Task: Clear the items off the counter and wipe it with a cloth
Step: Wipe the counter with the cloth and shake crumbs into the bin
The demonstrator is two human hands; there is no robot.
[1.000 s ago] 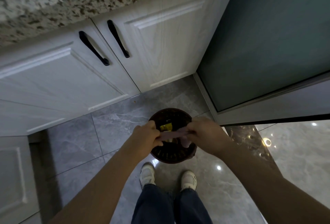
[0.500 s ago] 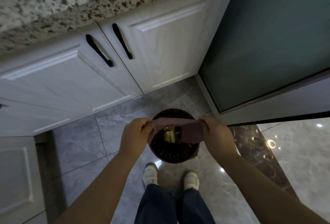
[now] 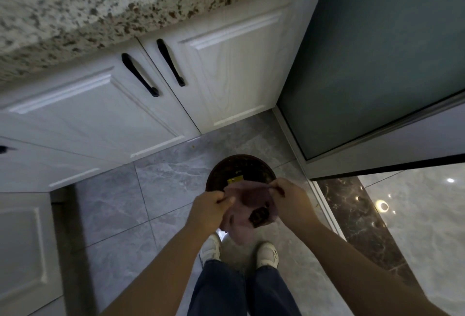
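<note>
You hold the pinkish cloth (image 3: 247,205) stretched between both hands directly over the round brown waste bin (image 3: 240,167), which stands on the grey floor tiles (image 3: 171,185) at about 12 o'clock from your shoes (image 3: 268,255). Your left hand (image 3: 210,208) has its fingers clenched around the cloth's left corner, and your right hand (image 3: 289,202) pinches the right corner between thumb and fingertips, so the fabric sags between them and hangs down toward 6 o'clock. The main risk, as I judge it, is that crumbs shaken from the cloth miss the bin: much of the fabric hangs nearer to you than the bin's near rim, so debris could land on the tiles or on your shoes. A slip of the lighter right-hand pinch could also drop the cloth into the bin, onto the yellow scrap (image 3: 235,179) lying inside. The speckled granite counter (image 3: 100,8) runs across the frame from 9 to 1 o'clock, but only its front edge and a strip of its top show, so you cannot tell from here whether items remain on it or how much wiping is left. The cloth is blurred, so its folds and any dirt on it are hard to read; the dark patch at its lower right may be the bin seen through a gap, though I cannot tell. The bin's near half is hidden behind the cloth and your hands.
</note>
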